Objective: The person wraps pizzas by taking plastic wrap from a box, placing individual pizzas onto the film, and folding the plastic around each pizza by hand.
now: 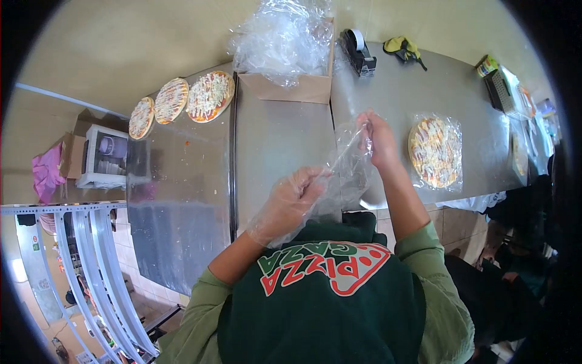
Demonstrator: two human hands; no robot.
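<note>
A clear plastic bag [347, 167] stretches between my two hands above the metal table's front edge. My left hand [290, 203], in a thin clear glove, is closed on the bag's lower left part. The fingers of my right hand [376, 136] pinch its upper right edge; that hand looks bare. To the right of my right hand, a topped pizza [433, 151] lies in clear plastic on the table [388, 85]. Three uncovered pizzas, the nearest to my hands being the largest [210, 97], lie at the back left.
A cardboard box [291, 90] full of crumpled clear plastic [282, 39] stands at the back centre. Beside it are a tape dispenser [359, 53] and a yellow-and-black item [403, 50]. Baskets [506, 91] line the right edge. A person in dark clothes [485, 291] is at the lower right.
</note>
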